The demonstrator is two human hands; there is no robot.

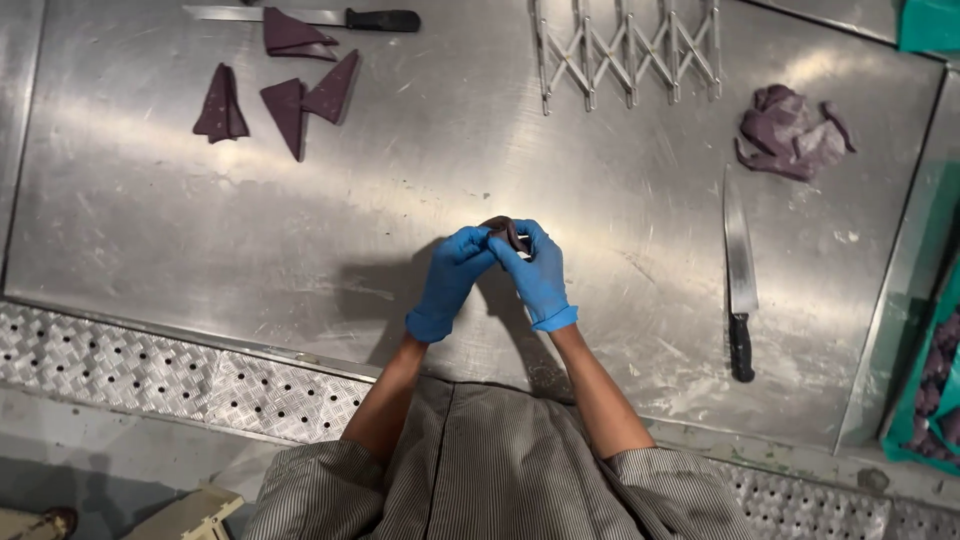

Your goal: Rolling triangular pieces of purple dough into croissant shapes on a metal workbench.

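Stainless steel worktable (450,150) is lit from above; over its middle a small purple dough piece (510,233) is pinched between gloved left hand (452,280) and right hand (536,275), apparently being rolled; light, even finger pressure is called for

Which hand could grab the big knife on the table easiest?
Probably the right hand. The knife lies on that side of the table, while the left hand is farther away. Both hold dough.

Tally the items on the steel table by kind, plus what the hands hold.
Knives: 2
Dough triangles: 4
Dough scrap pile: 1
Expanding cutter: 1
Dough piece held by left hand and right hand: 1
Total: 9
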